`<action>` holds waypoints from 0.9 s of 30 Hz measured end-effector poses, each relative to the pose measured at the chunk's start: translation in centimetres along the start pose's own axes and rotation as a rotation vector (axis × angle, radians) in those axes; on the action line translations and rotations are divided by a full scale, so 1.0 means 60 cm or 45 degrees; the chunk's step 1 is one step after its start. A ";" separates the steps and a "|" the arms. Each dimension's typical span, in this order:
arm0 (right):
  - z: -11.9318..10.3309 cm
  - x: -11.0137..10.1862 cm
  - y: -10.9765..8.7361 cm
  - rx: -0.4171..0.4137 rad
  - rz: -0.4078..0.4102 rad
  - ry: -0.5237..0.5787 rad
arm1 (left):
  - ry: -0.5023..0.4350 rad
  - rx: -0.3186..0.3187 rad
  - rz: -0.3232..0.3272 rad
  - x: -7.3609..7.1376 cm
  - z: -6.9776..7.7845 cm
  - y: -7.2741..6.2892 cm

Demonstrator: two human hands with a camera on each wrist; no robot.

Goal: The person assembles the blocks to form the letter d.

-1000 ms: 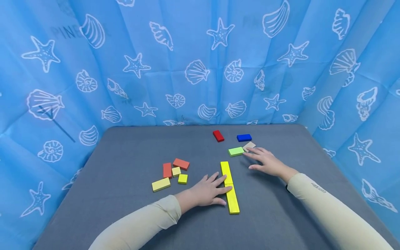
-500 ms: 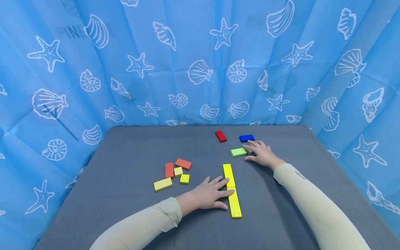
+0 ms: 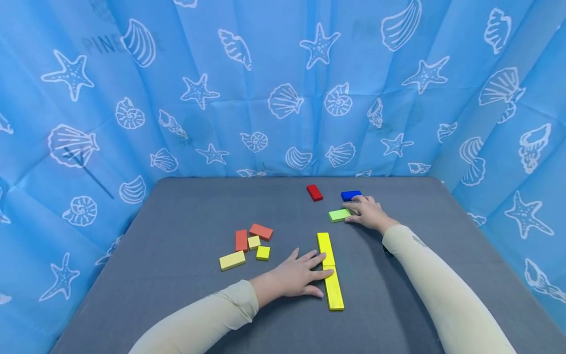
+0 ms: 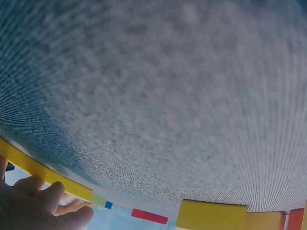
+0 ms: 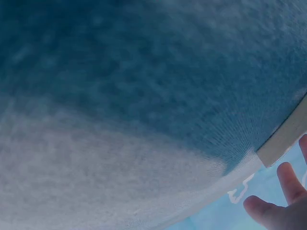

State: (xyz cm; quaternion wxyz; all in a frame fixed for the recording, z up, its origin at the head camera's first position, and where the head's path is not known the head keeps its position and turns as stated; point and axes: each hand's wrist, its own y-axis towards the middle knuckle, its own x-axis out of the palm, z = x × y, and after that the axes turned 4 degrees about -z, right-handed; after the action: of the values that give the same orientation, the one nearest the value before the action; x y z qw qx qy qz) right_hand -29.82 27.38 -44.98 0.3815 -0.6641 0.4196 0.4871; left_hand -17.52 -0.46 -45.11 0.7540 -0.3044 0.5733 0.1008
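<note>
My left hand (image 3: 296, 274) lies with its fingers spread across two long yellow blocks, the upper one (image 3: 325, 242) and the lower one (image 3: 334, 292), which stand end to end. Its fingertips touch both near the joint. Farther back, my right hand (image 3: 369, 215) reaches over the right end of a light green block (image 3: 338, 215). A beige block (image 5: 284, 141) shows beside its fingers in the right wrist view; in the head view the hand mostly covers it. The thumb and fingers there are apart, without a visible grip. Just behind lies a blue block (image 3: 350, 195).
A red block (image 3: 314, 192) lies near the table's back edge. To the left sit two orange blocks (image 3: 241, 241), a pale yellow block (image 3: 232, 260), a small pale cube (image 3: 254, 242) and a small yellow block (image 3: 263, 253). A blue curtain (image 3: 247, 118) hangs behind the grey table (image 3: 190, 211).
My right hand has moved left and slightly back, and now covers the beige block. My left hand stays on the yellow blocks. The whole view has shifted slightly.
</note>
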 end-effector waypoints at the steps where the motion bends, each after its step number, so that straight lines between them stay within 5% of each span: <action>1: 0.001 -0.001 0.001 0.003 -0.007 0.003 | 0.003 0.001 0.001 0.000 0.000 0.000; 12: 0.005 -0.009 0.001 -0.005 0.014 0.146 | -0.003 0.016 0.001 -0.001 0.000 0.001; 21: -0.017 -0.029 -0.002 0.047 -0.006 0.722 | 0.027 0.016 -0.006 0.001 -0.004 0.004; 27: -0.027 -0.035 0.006 0.119 -0.023 0.939 | 0.024 0.016 -0.010 0.000 -0.004 0.001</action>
State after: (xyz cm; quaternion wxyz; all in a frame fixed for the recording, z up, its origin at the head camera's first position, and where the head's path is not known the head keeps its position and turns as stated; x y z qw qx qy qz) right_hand -29.97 26.17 -42.57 0.2389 -0.7806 0.5446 0.1920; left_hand -17.73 -0.52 -45.18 0.7508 -0.3030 0.5798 0.0913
